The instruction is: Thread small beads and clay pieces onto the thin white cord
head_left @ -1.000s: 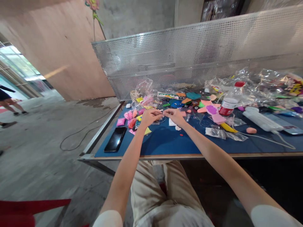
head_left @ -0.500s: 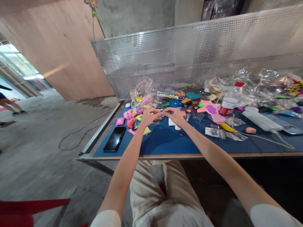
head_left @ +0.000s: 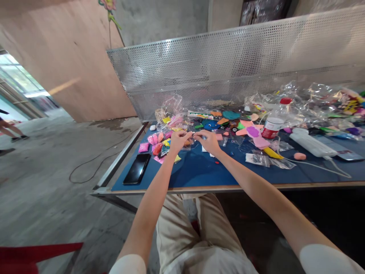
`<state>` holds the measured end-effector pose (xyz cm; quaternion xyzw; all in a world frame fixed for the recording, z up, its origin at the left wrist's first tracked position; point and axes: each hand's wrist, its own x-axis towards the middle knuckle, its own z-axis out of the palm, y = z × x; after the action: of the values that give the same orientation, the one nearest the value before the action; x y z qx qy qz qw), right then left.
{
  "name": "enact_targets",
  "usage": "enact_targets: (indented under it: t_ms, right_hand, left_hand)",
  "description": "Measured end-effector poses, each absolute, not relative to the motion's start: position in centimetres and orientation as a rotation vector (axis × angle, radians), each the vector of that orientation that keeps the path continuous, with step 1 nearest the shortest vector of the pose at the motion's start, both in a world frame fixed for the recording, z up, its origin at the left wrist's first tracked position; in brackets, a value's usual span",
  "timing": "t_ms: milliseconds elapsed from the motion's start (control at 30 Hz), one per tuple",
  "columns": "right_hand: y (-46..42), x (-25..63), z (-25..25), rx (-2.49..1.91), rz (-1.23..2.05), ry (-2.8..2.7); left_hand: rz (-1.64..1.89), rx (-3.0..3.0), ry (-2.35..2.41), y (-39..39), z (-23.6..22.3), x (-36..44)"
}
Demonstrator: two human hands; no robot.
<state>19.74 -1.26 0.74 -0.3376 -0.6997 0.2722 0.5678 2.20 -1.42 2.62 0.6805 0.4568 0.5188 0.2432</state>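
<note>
Over the blue tabletop (head_left: 194, 175), my left hand (head_left: 179, 140) and my right hand (head_left: 208, 140) meet fingertip to fingertip. Both are closed in a pinch. Something tiny and pale seems to sit between the fingertips, too small to name. Left of my left hand lie a pink clay packet (head_left: 143, 147), a red clay packet (head_left: 157, 148) and other colourful packets. Under my right wrist a white piece (head_left: 203, 149) is partly covered. A small red bit (head_left: 217, 162) rests nearby. Behind my hands is a flat blue clay shape with eyes (head_left: 210, 124).
A black phone (head_left: 137, 169) lies at the left table edge. To the right stand a bottle with a red cap (head_left: 273, 123), a yellow clay piece (head_left: 273, 153) and a white device (head_left: 313, 143) with a cable. A perforated metal panel (head_left: 228, 64) rises behind.
My hands stay together with only slight finger movement; the right hand has turned a little and covers more of the white piece. The whole view has shifted slightly.
</note>
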Motion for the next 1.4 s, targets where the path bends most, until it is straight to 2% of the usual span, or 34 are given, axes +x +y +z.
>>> enact_targets:
  t_ms: [200, 300, 433, 567, 733, 1000, 1167, 1400]
  right_hand:
    - [-0.1, 19.7, 0.3, -0.829, 0.970, -1.541]
    - [0.2, 20.2, 0.6, -0.775, 1.102, -1.473]
    - [0.0, 20.8, 1.3, -0.638, 1.334, -1.406]
    - [-0.2, 20.8, 1.4, -0.554, 1.532, -1.312]
    - [-0.1, 20.7, 1.0, -0.564, 1.621, -1.294]
    - [0.1, 20.0, 0.7, -0.673, 1.412, -1.364]
    - [0.2, 19.6, 0.5, -0.707, 1.170, -1.410]
    - [-0.1, 19.4, 0.3, -0.800, 0.781, -1.452]
  left_hand:
    - [1.651, 1.981, 1.217, -0.7, 3.0, 0.9]
    - [1.848, 1.629, 1.179, 0.8, 2.6, -0.6]
    - [1.802, 1.388, 1.156, 2.4, 1.9, -1.5]
    - [1.684, 1.721, 1.131, 1.5, 1.9, -0.3]
    - [1.515, 2.202, 1.050, -0.4, 2.2, 1.8]
    - [1.709, 2.401, 1.173, -0.5, 1.5, 2.5]
    - [1.771, 1.960, 1.211, -0.9, 1.1, 2.9]
    - [1.629, 1.526, 1.010, -1.2, 0.4, 4.7]
